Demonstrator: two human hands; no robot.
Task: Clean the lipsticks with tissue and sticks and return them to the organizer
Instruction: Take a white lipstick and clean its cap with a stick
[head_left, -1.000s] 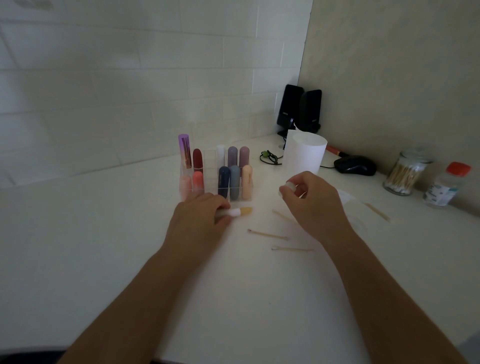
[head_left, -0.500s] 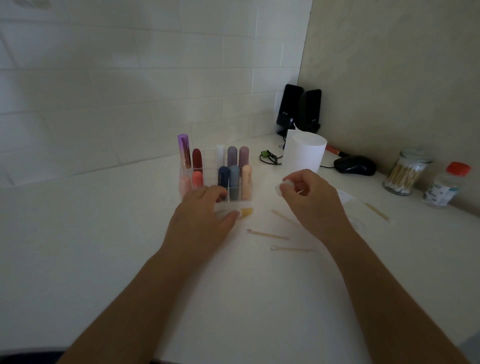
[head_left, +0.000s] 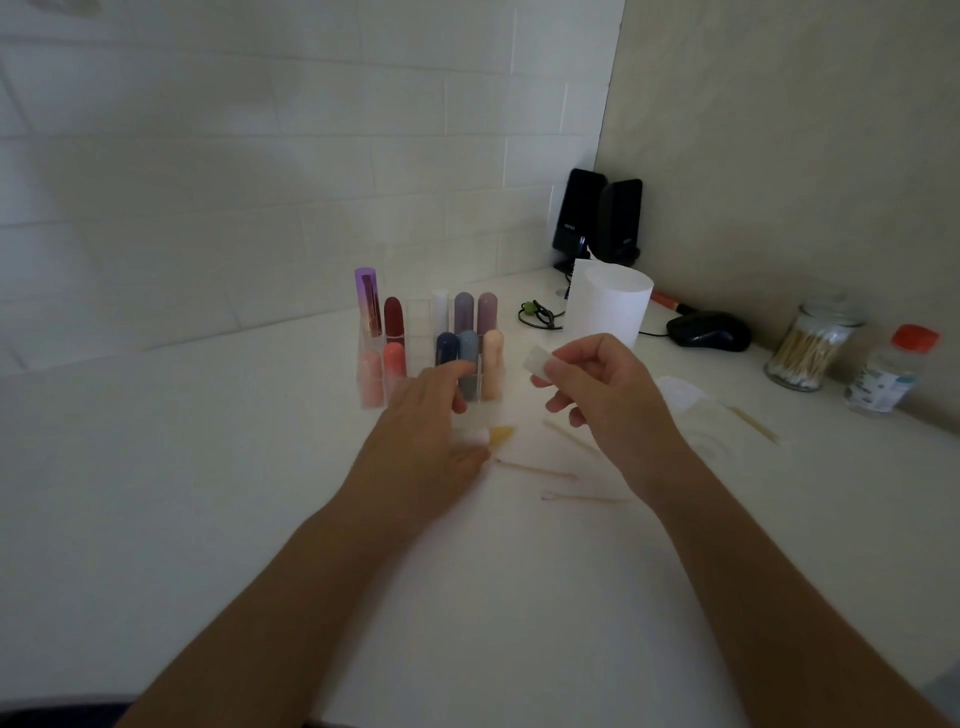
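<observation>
Ten lipsticks (head_left: 393, 317) stood in one organizer (head_left: 418, 332); one more lipstick (head_left: 498, 434) lay near it. There were four sticks (head_left: 535, 470), two speakers (head_left: 618, 218), one mouse (head_left: 709, 331), one swab jar (head_left: 810, 348), one bottle (head_left: 891, 374).

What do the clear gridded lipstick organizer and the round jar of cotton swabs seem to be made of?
The clear gridded lipstick organizer looks like transparent acrylic or similar hard plastic: thin, flat walls show the lipsticks through them. The round jar of cotton swabs looks like glossy clear glass, with a thick rim and highlights; clear plastic remains possible.
</observation>
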